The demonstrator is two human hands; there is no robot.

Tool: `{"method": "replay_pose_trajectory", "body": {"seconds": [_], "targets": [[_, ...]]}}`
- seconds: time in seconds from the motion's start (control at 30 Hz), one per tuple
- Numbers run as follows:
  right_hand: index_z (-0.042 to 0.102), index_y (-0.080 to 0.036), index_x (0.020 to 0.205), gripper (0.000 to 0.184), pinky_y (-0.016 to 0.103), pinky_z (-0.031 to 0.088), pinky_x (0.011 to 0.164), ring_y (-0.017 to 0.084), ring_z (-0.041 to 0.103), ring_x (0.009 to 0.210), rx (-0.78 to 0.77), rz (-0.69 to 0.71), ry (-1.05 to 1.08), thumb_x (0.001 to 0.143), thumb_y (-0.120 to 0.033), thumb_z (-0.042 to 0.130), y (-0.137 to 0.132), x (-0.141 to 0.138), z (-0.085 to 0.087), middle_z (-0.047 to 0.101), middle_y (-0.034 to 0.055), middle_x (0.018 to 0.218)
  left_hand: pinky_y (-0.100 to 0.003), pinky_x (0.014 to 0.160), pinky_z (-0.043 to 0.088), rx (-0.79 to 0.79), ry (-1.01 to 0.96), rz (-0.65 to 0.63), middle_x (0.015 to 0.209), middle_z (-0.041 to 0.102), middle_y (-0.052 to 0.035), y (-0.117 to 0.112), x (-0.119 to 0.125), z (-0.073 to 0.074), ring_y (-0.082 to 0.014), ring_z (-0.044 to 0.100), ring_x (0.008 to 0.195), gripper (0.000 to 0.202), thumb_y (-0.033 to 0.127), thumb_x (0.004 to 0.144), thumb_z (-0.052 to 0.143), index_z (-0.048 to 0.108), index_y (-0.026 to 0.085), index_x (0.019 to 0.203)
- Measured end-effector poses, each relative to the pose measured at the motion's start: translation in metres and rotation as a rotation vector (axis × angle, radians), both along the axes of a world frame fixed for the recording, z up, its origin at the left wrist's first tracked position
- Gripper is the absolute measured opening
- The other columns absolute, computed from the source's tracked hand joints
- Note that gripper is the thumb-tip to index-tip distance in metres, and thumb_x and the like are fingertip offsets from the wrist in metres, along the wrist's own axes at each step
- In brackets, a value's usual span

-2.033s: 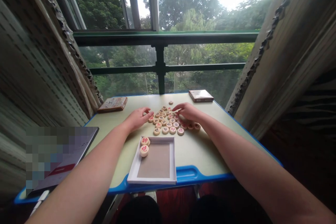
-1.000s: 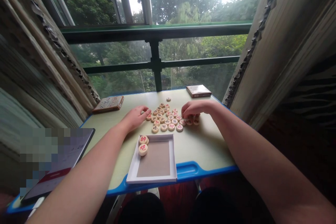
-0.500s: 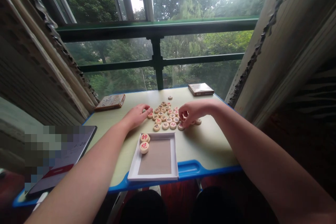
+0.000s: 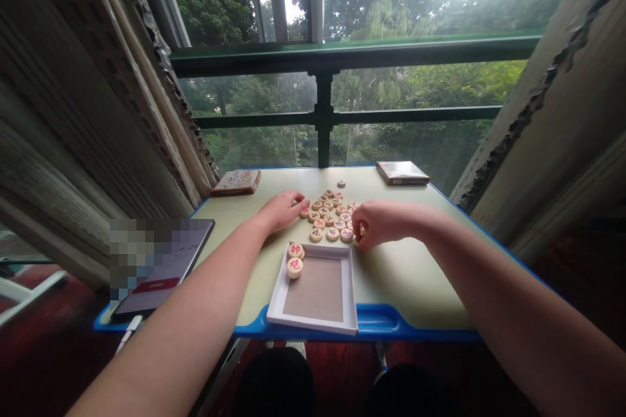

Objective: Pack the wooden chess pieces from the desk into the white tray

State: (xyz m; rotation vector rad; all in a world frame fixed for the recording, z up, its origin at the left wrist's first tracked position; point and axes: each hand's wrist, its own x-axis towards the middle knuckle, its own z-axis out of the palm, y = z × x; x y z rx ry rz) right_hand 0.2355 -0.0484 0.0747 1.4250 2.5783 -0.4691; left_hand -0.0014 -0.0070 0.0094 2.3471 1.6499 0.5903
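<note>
A loose cluster of round wooden xiangqi pieces, marked in red and black characters, lies mid-table. My left hand rests at the cluster's left edge, its fingers stretched and apart beside the outer pieces. At the right edge my right hand is curled, fingertips down on a xiangqi piece of which only a pale rim shows; the hand covers the pieces there. Nearer to me is a shallow white box with a brown bottom. In its far left corner sit a few pieces, including a red-marked piece.
A flat box lies at the table's back left, another flat box at the back right. One lone piece sits behind the cluster. A tablet with a white cable is at the left. Blue trim edges the table.
The view has swung left, so everything appears further right. My right hand has come slightly nearer to me and now covers pieces seen at the cluster's right. The left hand stays beside the cluster.
</note>
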Motion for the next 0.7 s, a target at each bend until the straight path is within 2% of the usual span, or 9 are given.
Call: {"method": "replay_pose_trajectory", "body": {"seconds": [0.07,0.17,0.3,0.47,0.6,0.7], "targets": [[0.066,-0.019,0.080,0.021,0.021,0.030,0.044,0.010,0.047,0.050,0.009,0.073,0.117,0.062,-0.029,0.063,-0.007,-0.007,0.003,0.058,0.0006,0.065,-0.033,0.084,0.043,0.004,-0.005,-0.001,0.104,0.062,-0.0095,0.001,0.000,-0.001,-0.0218,0.056,0.094,0.045,0.050,0.082,0.036,0.061,0.016,0.099],[0.064,-0.018,0.084,0.018,0.020,0.031,0.048,0.007,0.043,0.052,0.022,0.276,0.319,0.069,-0.027,0.059,-0.026,-0.023,0.005,0.054,-0.0018,0.064,-0.033,0.085,0.042,0.011,-0.015,-0.009,0.104,0.062,-0.0098,0.001,-0.001,0.000,-0.0217,0.056,0.094,0.046,0.050,0.082,0.036,0.061,0.015,0.099],[0.065,-0.017,0.080,0.014,0.020,0.031,0.054,0.008,0.044,0.057,0.104,0.476,0.357,0.067,-0.021,0.062,-0.051,-0.043,-0.003,0.054,-0.0012,0.065,-0.033,0.086,0.042,0.003,-0.029,-0.017,0.102,0.063,-0.0100,0.002,-0.003,0.002,-0.0218,0.056,0.093,0.046,0.050,0.082,0.036,0.062,0.016,0.097],[0.068,-0.019,0.082,0.021,0.022,0.030,0.053,0.011,0.047,0.059,0.114,0.473,0.246,0.069,-0.036,0.067,-0.056,-0.047,-0.009,0.056,0.0008,0.064,-0.033,0.086,0.042,0.004,-0.026,-0.013,0.100,0.063,-0.0099,0.001,-0.002,0.003,-0.0219,0.056,0.093,0.045,0.049,0.082,0.036,0.064,0.016,0.094],[0.068,-0.020,0.084,0.025,0.022,0.030,0.053,0.012,0.049,0.060,0.122,0.468,0.225,0.068,-0.038,0.065,-0.051,-0.044,-0.009,0.060,0.0012,0.064,-0.033,0.086,0.043,0.007,-0.026,-0.008,0.100,0.063,-0.0101,0.003,-0.001,0.001,-0.0220,0.056,0.092,0.044,0.048,0.082,0.037,0.064,0.016,0.094],[0.069,-0.020,0.077,0.019,0.023,0.031,0.054,0.013,0.051,0.060,0.172,0.441,0.192,0.068,-0.036,0.064,-0.051,-0.043,-0.011,0.061,0.0028,0.064,-0.033,0.085,0.043,0.009,-0.029,0.003,0.101,0.062,-0.0102,0.004,-0.001,0.000,-0.0221,0.056,0.092,0.044,0.049,0.081,0.038,0.064,0.016,0.094]]}}
